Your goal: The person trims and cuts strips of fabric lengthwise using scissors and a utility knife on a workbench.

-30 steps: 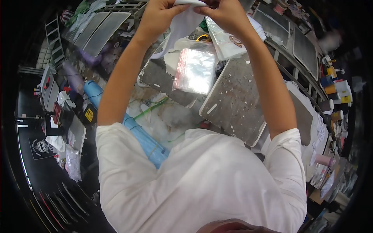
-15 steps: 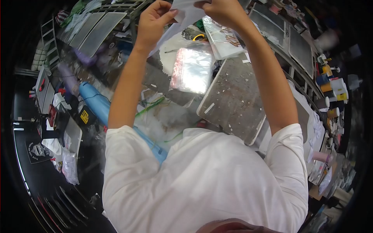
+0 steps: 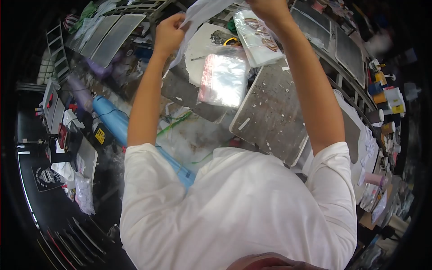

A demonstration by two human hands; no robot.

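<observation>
A thin white cloth [image 3: 198,18] stretches up from my left hand [image 3: 171,33] and runs out of the frame at the top. The fingers of my left hand are closed on its edge. My right hand [image 3: 268,11] is at the top edge, with its fingertips cut off, so its grip is hidden. Below and between the hands lies a shiny stack of clear plastic bags [image 3: 223,80] with a reddish edge. Nearer my right hand is a clear plastic packet [image 3: 257,39] with brown lettering. Yellow-handled scissors [image 3: 231,41] lie behind the stack.
A worn grey board [image 3: 274,112] lies right of the bag stack. On the left is a blue wrapped roll [image 3: 110,119], with a metal ladder [image 3: 57,49] beyond. Framed screens [image 3: 119,38] stand at the upper left, and bottles and tubs [image 3: 391,101] line the right.
My hands have moved apart; the right went up to the top edge and the left went slightly left. The white cloth is now spread out and partly out of view.
</observation>
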